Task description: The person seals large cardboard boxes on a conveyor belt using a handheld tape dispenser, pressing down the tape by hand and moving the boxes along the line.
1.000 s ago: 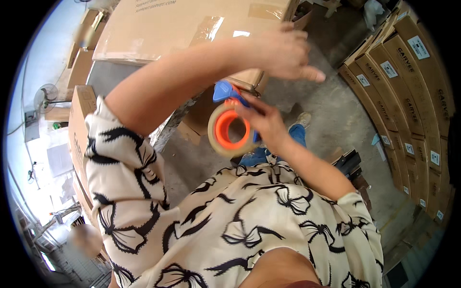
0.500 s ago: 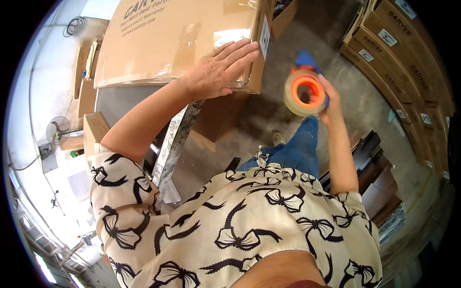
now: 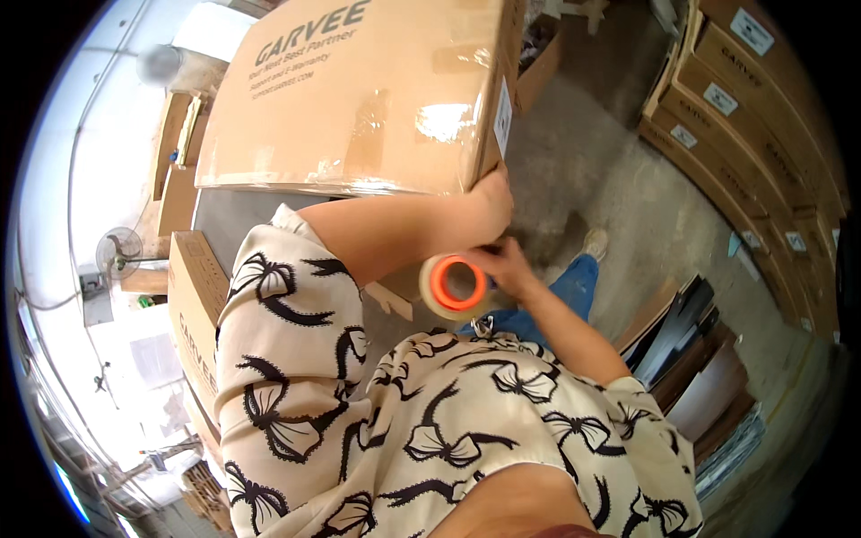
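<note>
A large cardboard box [image 3: 314,134] with clear tape strips across its top lies on a grey-topped table [image 3: 238,215] in front of me. My left hand [image 3: 491,211] is at the box's near right corner, just below the white label on its side. Its fingers are mostly hidden behind the wrist and the corner. Close below it, my right hand [image 3: 509,267] is closed round a tape dispenser, whose clear tape roll with an orange core [image 3: 457,285] faces up. The rest of the dispenser is mostly covered by my hand, and the tape's free end cannot be made out.
Stacked cardboard cartons [image 3: 744,134] line the right side. Flat dark and brown panels [image 3: 700,359] lean at the lower right. An open carton [image 3: 538,67] stands beyond the box, and another carton [image 3: 193,296] stands at the left near a fan [image 3: 121,254].
My left hand has left the box top, where it lay flat, and moved right and down to the corner. My right hand has brought the tape dispenser leftward and down, close below the left hand.
</note>
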`<state>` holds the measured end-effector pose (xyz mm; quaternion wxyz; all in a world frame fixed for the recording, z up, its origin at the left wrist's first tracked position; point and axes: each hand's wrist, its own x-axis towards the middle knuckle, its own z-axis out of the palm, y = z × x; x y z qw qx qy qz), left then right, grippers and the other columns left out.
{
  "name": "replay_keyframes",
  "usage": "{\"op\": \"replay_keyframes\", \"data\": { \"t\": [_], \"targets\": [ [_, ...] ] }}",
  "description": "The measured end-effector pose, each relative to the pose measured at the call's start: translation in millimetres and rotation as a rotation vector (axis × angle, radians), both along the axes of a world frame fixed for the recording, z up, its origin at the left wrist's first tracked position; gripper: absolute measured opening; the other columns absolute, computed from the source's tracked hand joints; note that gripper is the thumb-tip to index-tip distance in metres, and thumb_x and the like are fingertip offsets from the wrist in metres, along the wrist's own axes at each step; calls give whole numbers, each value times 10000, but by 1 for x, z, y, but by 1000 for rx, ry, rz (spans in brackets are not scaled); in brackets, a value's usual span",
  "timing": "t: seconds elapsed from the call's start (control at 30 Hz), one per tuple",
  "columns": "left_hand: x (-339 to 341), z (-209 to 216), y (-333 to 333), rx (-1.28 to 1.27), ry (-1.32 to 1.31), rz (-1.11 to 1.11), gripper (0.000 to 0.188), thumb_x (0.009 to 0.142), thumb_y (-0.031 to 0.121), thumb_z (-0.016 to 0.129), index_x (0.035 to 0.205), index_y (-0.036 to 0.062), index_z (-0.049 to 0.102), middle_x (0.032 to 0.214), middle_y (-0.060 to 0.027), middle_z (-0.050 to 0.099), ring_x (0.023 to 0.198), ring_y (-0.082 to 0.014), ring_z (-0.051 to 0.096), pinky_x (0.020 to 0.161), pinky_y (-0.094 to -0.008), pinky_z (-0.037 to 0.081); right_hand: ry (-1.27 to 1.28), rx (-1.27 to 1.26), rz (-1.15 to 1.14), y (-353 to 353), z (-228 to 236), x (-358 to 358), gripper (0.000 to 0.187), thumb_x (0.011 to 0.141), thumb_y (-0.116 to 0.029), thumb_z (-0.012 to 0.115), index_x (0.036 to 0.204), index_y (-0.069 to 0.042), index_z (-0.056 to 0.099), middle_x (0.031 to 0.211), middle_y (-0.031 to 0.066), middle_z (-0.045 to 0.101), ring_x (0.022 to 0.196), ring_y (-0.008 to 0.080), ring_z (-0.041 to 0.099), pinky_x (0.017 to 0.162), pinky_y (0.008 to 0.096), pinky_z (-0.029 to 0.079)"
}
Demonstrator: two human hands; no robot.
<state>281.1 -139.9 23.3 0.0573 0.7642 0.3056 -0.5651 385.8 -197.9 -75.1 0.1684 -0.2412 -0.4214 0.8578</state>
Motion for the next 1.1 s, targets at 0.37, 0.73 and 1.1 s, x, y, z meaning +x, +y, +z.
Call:
{"op": "replay_keyframes", "data": {
  "t": [0.37,0.73,1.1],
  "targets": [
    [-37,19,-32,619,-264,-265,384,852,198,522,1217,107,600,1276,-109,558,1234,-332,467,1076,-496,308,-1,-307,-161,105,-33,168,471,877,-262,569,1234,43,524,1069,143,639,940,208,628,826,324,515],
    [-89,13,-104,1187,-959,628,869,810,647,474,1386,6,365,1469,-136,345,1396,-290,263,1151,-484,131,175,369,11,226,158,-98,560,832,-192,606,1320,31,447,1199,106,571,1090,190,548,928,302,431],
    [-356,-59,-194,2020,-503,1590,725,858,432,591,1379,-14,356,1473,-266,247,1381,-411,199,1146,-460,150,-202,1293,-273,284,92,-204,381,988,-227,404,1281,-16,526,1346,192,472,1256,334,414,1077,428,263]
  ]
}}
